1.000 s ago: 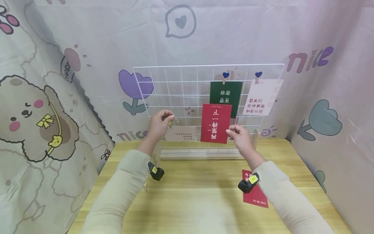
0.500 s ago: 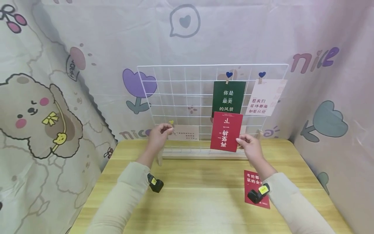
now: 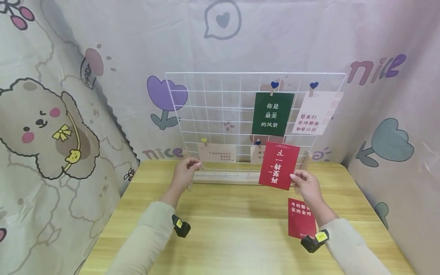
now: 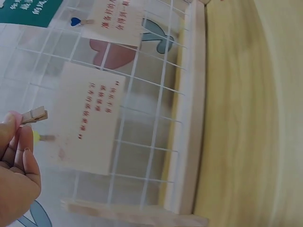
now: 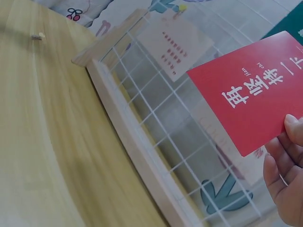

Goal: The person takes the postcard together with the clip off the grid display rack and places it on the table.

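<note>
One red card [image 3: 279, 165], edge-pinched by our right hand [image 3: 308, 188], perhaps so its words show, is before the lower right of the grid rack [image 3: 223, 178]; our left hand [image 3: 183, 175] pinches a wooden clip [image 4: 36, 115].

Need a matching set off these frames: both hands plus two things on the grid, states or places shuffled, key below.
1. Green card
2. Left hand
3. Right hand
4. Yellow heart

A. Holding a red card
B. Lower left of the wire grid
C. Clipped beneath a blue heart
D. Pinching a clothespin

Pairs: 1-C, 2-D, 3-A, 4-B
</note>
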`<state>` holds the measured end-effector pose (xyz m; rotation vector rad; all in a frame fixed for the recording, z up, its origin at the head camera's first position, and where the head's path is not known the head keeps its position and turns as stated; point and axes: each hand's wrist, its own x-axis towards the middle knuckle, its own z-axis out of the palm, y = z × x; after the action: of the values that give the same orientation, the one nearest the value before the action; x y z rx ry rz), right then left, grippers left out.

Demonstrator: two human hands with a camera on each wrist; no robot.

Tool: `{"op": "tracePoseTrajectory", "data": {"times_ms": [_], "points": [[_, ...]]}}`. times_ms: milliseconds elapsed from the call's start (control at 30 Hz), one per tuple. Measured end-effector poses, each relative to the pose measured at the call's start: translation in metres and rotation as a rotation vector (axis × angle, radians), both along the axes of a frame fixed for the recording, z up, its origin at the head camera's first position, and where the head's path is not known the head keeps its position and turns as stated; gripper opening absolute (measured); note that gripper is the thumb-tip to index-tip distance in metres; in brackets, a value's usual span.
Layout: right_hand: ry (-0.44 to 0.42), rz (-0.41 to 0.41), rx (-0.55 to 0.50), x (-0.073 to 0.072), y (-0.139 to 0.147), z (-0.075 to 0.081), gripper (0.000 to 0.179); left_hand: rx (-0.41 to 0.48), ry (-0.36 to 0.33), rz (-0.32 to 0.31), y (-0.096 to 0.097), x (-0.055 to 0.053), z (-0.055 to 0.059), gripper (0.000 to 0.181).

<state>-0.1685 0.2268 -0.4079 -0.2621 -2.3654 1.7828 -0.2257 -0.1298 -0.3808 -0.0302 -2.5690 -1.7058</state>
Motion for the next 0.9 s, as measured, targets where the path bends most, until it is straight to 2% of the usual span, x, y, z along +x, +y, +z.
{"op": "tracePoseTrajectory", "data": {"times_ms": [233, 433, 533, 600, 700, 767, 800, 900], "points": [[-0.036, -0.015, 0.006, 0.012, 0.013, -0.015, 0.029, 0.018, -0.031, 0.008, -0.01, 0.01, -0.023, 0.017], [-0.044, -0.032, -0.019, 0.02, 0.017, -0.019, 0.029, 0.003, -0.085, 0.036, -0.017, 0.018, -0.04, 0.018], [-0.044, -0.025, -0.021, 0.022, 0.026, -0.03, 0.032, -0.018, -0.103, 0.03, -0.02, 0.021, -0.049, 0.02], [-0.009, -0.005, -0.084, 0.017, 0.041, -0.054, 0.028, -0.028, -0.101, 0.024, -0.022, 0.023, -0.054, 0.02], [0.009, -0.009, -0.173, 0.005, 0.067, -0.099, 0.023, -0.051, -0.099, 0.028, -0.024, 0.027, -0.06, 0.021], [0.001, -0.025, -0.196, -0.003, 0.086, -0.131, 0.025, -0.058, -0.101, 0.03, -0.026, 0.03, -0.065, 0.021], [-0.029, -0.053, -0.154, -0.006, 0.091, -0.143, 0.029, -0.057, -0.107, 0.033, -0.026, 0.031, -0.067, 0.02], [-0.037, -0.127, -0.084, -0.015, 0.108, -0.183, 0.038, -0.051, -0.123, 0.037, -0.027, 0.035, -0.073, 0.021]]}}
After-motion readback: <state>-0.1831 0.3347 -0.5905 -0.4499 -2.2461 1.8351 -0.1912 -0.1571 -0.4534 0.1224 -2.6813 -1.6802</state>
